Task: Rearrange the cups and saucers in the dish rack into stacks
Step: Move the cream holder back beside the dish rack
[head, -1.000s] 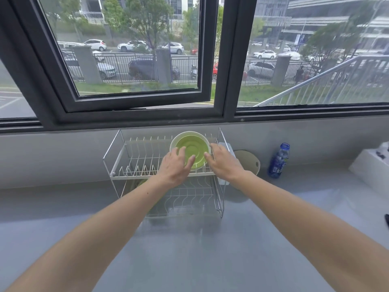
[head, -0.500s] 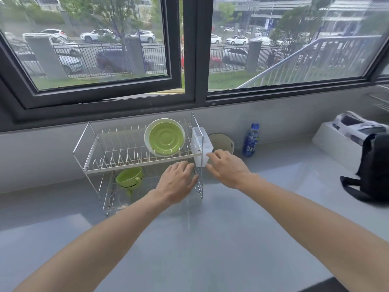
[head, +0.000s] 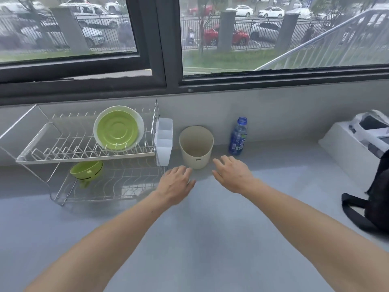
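A two-tier wire dish rack [head: 63, 157] stands at the left on the grey counter. A green saucer [head: 117, 130] leans upright against a white saucer [head: 140, 121] in the upper tier's slots. Green cups [head: 86, 170] sit stacked upside down on the lower tier at the left. My left hand [head: 175, 184] hovers over the counter just right of the rack's lower front corner, fingers apart, holding nothing. My right hand [head: 231, 172] hovers in front of a cream tub, also open and empty.
A white cutlery holder [head: 163, 140] hangs on the rack's right end. A cream tub [head: 196, 146] and a blue bottle [head: 238, 137] stand by the wall. A white box [head: 345, 152] with a bag and a black backpack [head: 379, 199] lie at the right.
Both hands let go of the saucers in the upper tier and drew back down and to the right. The view has swung right, so the rack now sits at the left.
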